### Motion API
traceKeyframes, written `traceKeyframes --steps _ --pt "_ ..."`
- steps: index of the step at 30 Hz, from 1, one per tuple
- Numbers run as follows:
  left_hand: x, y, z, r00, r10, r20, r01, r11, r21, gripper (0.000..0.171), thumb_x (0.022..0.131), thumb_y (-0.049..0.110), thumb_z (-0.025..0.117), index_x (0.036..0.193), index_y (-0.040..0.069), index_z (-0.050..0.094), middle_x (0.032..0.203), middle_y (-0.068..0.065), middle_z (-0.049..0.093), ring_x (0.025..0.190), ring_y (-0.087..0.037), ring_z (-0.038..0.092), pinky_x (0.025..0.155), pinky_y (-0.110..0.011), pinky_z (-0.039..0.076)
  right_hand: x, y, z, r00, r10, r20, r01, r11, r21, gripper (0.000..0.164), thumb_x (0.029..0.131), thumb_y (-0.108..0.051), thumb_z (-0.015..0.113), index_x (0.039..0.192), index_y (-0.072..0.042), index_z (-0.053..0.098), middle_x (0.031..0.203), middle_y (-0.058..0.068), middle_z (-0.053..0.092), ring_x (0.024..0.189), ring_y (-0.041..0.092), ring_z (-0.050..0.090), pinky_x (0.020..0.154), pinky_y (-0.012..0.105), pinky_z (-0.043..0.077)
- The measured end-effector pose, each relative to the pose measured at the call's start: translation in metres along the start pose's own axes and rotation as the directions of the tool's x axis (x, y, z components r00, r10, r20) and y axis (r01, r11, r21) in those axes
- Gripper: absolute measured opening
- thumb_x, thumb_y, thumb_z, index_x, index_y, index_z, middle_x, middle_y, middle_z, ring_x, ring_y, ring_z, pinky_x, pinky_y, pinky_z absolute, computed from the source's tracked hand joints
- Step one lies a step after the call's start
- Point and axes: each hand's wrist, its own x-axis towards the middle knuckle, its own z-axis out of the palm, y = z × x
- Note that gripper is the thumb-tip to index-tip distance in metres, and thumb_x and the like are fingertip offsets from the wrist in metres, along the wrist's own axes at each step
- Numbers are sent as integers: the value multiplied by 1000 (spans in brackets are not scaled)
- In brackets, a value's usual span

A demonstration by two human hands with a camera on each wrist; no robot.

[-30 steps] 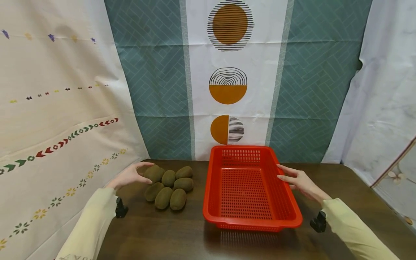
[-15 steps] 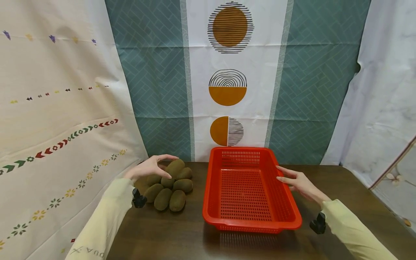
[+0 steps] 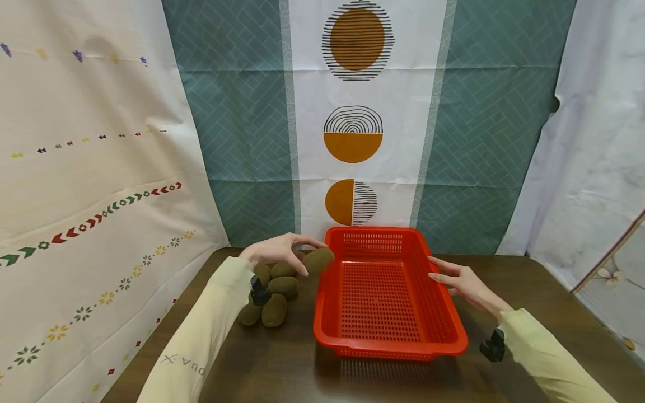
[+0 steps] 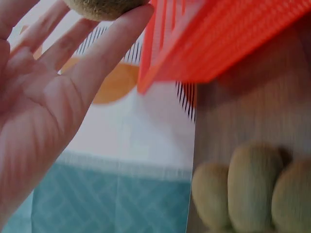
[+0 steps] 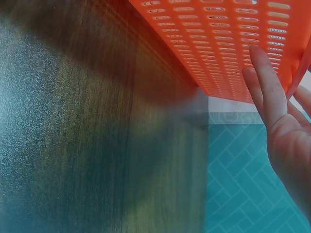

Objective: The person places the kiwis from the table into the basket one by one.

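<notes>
My left hand point(image 3: 276, 250) pinches a brown fuzzy kiwi point(image 3: 320, 259) between thumb and fingers, above the left rim of a red plastic basket point(image 3: 393, 346). In the left wrist view the held kiwi point(image 4: 104, 7) is cut off by the top edge. On the far side of the basket, my right hand point(image 3: 468, 285) holds the right rim. The right wrist view has some of its fingers point(image 5: 272, 92) along the slotted outer wall and others past the rim. Several more kiwis point(image 3: 284, 286) lie grouped on the table, partly hidden by my left arm.
The dark wooden table point(image 3: 282, 369) carries the basket and the kiwis. A patterned cloth point(image 3: 353, 123) hangs behind its back edge. An embroidered cream cloth point(image 3: 101, 168) closes off the left, and a pale marbled cloth point(image 3: 594, 140) hangs at the right.
My left hand has carried one kiwi up from the group and rightward to the basket's left rim. The right hand and the basket have stayed in place.
</notes>
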Motion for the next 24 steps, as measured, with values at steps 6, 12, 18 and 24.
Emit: traceKeyframes --steps 6,12,18,24 --pt "37 10 20 994 -5 113 2 1000 31 63 71 8 76 129 18 53 128 1 47 109 -21 44 83 -39 43 0 0 -1 1000 -6 2 6 1000 -8 58 91 -17 56 141 -4 30 135 26 34 98 35 57 73 50 46" --pt "72 14 40 976 22 215 -37 997 69 61 73 10 75 129 19 53 131 7 44 116 -15 37 86 -36 41 0 0 -2 1000 -10 -6 10 999 -38 57 91 -18 56 141 -5 31 135 25 34 99 33 56 73 49 47" --pt "108 13 62 955 24 296 -31 999 17 61 74 4 73 130 17 52 130 8 45 118 -9 35 88 -34 40 0 1 -1 1000 5 -16 -6 1000 -15 60 90 -19 58 142 -6 30 135 23 36 98 33 57 74 49 46" --pt "138 11 88 914 7 405 13 999 -47 63 73 -2 71 131 13 50 128 7 46 113 -14 40 85 -37 43 1 1 -1 1000 1 2 -1 1000 -11 58 91 -17 56 141 -4 30 135 26 34 102 34 55 75 49 46"
